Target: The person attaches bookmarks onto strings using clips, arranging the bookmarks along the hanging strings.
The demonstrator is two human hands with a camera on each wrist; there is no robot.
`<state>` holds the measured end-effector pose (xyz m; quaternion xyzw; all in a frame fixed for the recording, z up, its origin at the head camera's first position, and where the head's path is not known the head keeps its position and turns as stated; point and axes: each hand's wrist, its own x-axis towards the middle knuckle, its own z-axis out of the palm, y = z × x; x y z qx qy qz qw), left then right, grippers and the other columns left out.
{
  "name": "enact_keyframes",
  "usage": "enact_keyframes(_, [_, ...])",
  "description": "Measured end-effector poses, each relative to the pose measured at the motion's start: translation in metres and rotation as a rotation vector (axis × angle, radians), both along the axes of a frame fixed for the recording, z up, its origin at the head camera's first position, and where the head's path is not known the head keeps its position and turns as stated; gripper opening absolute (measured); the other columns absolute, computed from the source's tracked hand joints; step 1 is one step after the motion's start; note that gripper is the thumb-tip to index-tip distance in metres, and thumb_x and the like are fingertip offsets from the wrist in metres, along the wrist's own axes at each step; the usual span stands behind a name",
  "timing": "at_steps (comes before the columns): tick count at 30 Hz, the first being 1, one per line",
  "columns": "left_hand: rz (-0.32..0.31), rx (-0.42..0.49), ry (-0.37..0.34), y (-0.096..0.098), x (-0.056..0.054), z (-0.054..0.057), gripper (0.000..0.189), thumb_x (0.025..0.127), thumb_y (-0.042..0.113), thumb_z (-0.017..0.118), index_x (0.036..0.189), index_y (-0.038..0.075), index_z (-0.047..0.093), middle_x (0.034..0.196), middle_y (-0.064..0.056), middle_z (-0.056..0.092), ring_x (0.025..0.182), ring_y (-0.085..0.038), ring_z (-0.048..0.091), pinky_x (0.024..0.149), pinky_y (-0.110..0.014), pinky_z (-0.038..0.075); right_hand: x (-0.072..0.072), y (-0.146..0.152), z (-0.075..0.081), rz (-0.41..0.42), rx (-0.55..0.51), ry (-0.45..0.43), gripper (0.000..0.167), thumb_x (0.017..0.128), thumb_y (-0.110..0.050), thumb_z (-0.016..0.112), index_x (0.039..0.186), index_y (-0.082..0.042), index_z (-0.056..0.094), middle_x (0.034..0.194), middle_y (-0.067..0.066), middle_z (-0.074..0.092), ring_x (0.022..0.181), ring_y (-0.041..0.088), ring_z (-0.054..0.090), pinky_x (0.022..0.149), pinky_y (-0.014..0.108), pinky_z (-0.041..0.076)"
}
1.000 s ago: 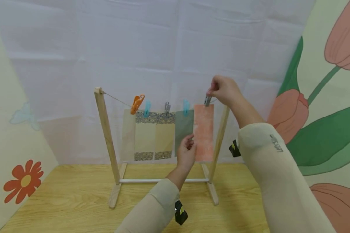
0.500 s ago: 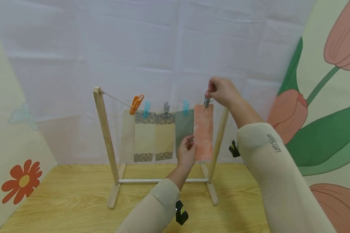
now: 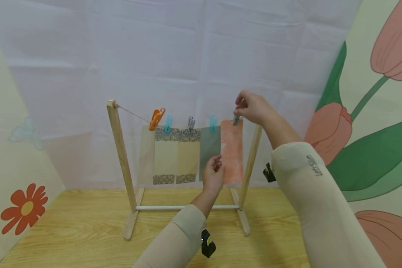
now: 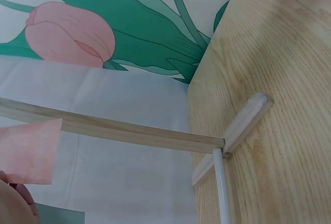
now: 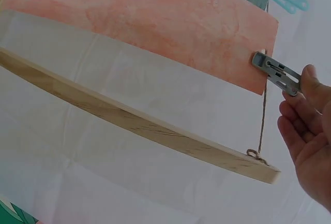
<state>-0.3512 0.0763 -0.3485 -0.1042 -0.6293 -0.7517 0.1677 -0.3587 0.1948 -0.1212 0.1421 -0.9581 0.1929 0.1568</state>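
Observation:
A pink marbled sheet of paper [image 3: 232, 156] hangs at the right end of a row of papers on a string. Low on its left edge, my left hand [image 3: 213, 175] pinches it; the left wrist view shows only part of that hand [image 4: 15, 203]. At the sheet's top, a grey clothespin [image 5: 276, 73] bites the paper over the string [image 5: 262, 120]. My right hand [image 3: 252, 106] holds the handle end of this clothespin between thumb and fingers. To the left hangs a grey-green sheet [image 3: 209, 143] under a light blue clothespin [image 3: 213, 123].
Patterned beige papers [image 3: 177, 156] hang further left, with an orange clothespin [image 3: 156, 119], another blue one [image 3: 168, 124] and another grey one [image 3: 191, 124]. The wooden frame [image 3: 122, 156] stands on a wood-grain table [image 3: 87, 223], with a white bar [image 3: 157, 208] low across it.
My right hand and the grey clothespin have shifted slightly left and down. The pink sheet has slid a little left. My left hand stays nearly where it was.

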Motion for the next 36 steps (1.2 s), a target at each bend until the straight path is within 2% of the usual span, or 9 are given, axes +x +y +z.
enact_keyframes(6, [0.001, -0.048, -0.049, -0.002, -0.003, 0.0, 0.036, 0.094, 0.0, 0.057, 0.129, 0.001, 0.056, 0.116, -0.022, 0.067, 0.101, -0.03, 0.061, 0.086, -0.035, 0.052, -0.002, 0.001, 0.0, 0.006, 0.009, -0.056, 0.039, 0.101, -0.023, 0.053, 0.134, -0.004, 0.046, 0.136, 0.021, 0.056, 0.126, 0.035, 0.051, 0.104, 0.051, 0.043])
enact_keyframes(12, [-0.03, 0.014, -0.035, -0.005, -0.003, -0.001, 0.051, 0.087, -0.002, 0.061, 0.136, -0.004, 0.046, 0.126, -0.028, 0.059, 0.116, -0.041, 0.055, 0.104, -0.049, 0.045, -0.003, -0.002, -0.003, 0.009, 0.018, -0.073, 0.047, 0.101, -0.027, 0.051, 0.142, -0.007, 0.041, 0.144, 0.02, 0.05, 0.134, 0.036, 0.045, 0.108, 0.053, 0.039])
enact_keyframes(15, [-0.024, 0.029, -0.022, -0.007, -0.004, -0.003, 0.056, 0.085, -0.003, 0.063, 0.138, -0.005, 0.043, 0.129, -0.029, 0.056, 0.12, -0.043, 0.052, 0.105, -0.052, 0.042, -0.003, -0.003, -0.005, 0.012, 0.016, -0.067, 0.049, 0.101, -0.029, 0.051, 0.144, -0.008, 0.04, 0.147, 0.019, 0.047, 0.137, 0.037, 0.041, 0.11, 0.054, 0.036])
enact_keyframes(22, [-0.02, 0.022, -0.008, -0.018, -0.005, -0.007, 0.057, 0.085, -0.002, 0.063, 0.138, -0.004, 0.043, 0.128, -0.028, 0.054, 0.118, -0.042, 0.051, 0.103, -0.053, 0.043, -0.005, -0.004, -0.016, 0.012, -0.023, -0.039, 0.053, 0.1, -0.035, 0.052, 0.146, -0.011, 0.039, 0.152, 0.015, 0.042, 0.141, 0.037, 0.036, 0.113, 0.055, 0.033])
enact_keyframes(25, [-0.022, -0.046, 0.02, -0.03, -0.004, -0.01, 0.055, 0.087, 0.001, 0.063, 0.139, -0.001, 0.044, 0.128, -0.026, 0.056, 0.117, -0.039, 0.052, 0.1, -0.05, 0.045, -0.006, -0.003, -0.025, 0.019, -0.05, 0.001, 0.058, 0.1, -0.039, 0.051, 0.149, -0.012, 0.037, 0.155, 0.013, 0.039, 0.143, 0.035, 0.034, 0.115, 0.055, 0.031])
enact_keyframes(31, [-0.043, -0.231, 0.168, -0.068, 0.004, -0.009, 0.051, 0.092, 0.006, 0.061, 0.139, -0.001, 0.043, 0.132, -0.024, 0.053, 0.118, -0.039, 0.048, 0.099, -0.053, 0.042, -0.003, 0.004, -0.053, 0.078, -0.035, 0.186, 0.059, 0.1, -0.037, 0.052, 0.149, -0.007, 0.037, 0.157, 0.017, 0.033, 0.147, 0.034, 0.025, 0.119, 0.054, 0.022])
enact_keyframes(34, [-0.017, -0.353, 0.226, -0.091, 0.01, -0.006, 0.051, 0.094, 0.009, 0.06, 0.141, 0.002, 0.043, 0.139, -0.022, 0.05, 0.125, -0.04, 0.047, 0.103, -0.056, 0.042, 0.002, 0.007, -0.069, 0.105, 0.006, 0.282, 0.06, 0.099, -0.034, 0.055, 0.148, -0.004, 0.039, 0.157, 0.022, 0.03, 0.148, 0.038, 0.021, 0.12, 0.056, 0.019])
enact_keyframes(36, [0.014, -0.447, 0.259, -0.106, 0.013, -0.005, 0.051, 0.095, 0.011, 0.059, 0.143, 0.003, 0.042, 0.143, -0.022, 0.048, 0.13, -0.04, 0.046, 0.101, -0.054, 0.046, 0.006, 0.008, -0.08, 0.103, 0.036, 0.334, 0.061, 0.098, -0.034, 0.057, 0.147, -0.003, 0.04, 0.156, 0.025, 0.03, 0.148, 0.04, 0.019, 0.12, 0.058, 0.018])
